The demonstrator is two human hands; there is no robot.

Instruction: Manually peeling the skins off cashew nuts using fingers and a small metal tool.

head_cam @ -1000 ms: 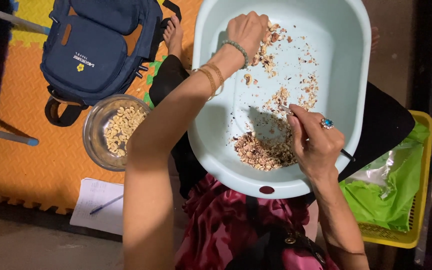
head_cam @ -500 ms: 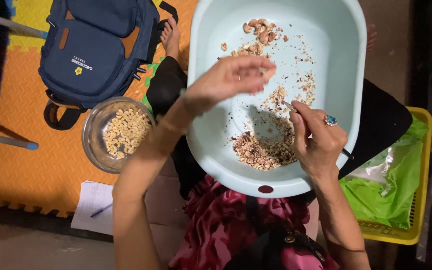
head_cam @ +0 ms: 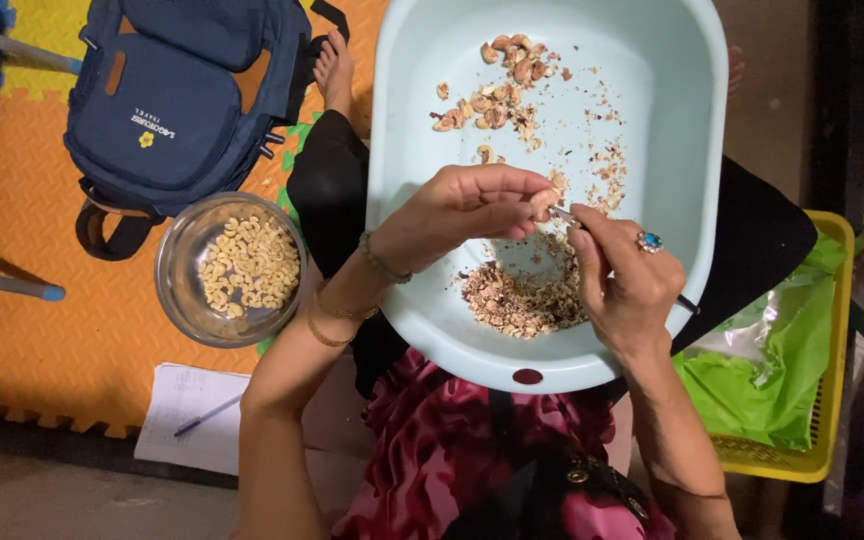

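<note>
At the far left, an orange foam mat (head_cam: 62, 290) is seen spread over the floor, and a navy backpack (head_cam: 177, 90) is laid on it toward the mat's far edge. Just nearer, at the mat's right edge, a round metal bowl (head_cam: 177, 300) is set, filled with pale peeled cashews (head_cam: 250, 265). By the mat's near edge a sheet of paper (head_cam: 192, 415) is laid on the floor, with a blue pen (head_cam: 207, 413) resting across it. Further right, a pale blue plastic basin (head_cam: 692, 130) is held on the lap, above a patterned red garment. Unpeeled cashews (head_cam: 507, 75) are scattered near the basin's far rim, and a heap of brown skins and shells (head_cam: 522, 295) is gathered near its near rim. Over the middle of the basin, the left hand (head_cam: 462, 205) is raised with its grip pinched around a single cashew nut (head_cam: 544, 203), held between thumb and fingertips. Touching that nut from the right is the tip of a small thin tool (head_cam: 564, 215), which is clasped in the closed grip of the right hand (head_cam: 632, 285); a ring with a blue stone is worn on that hand. At the far right, a yellow plastic basket (head_cam: 832, 400) is seen on the floor, holding a green plastic bag (head_cam: 767, 385).
</note>
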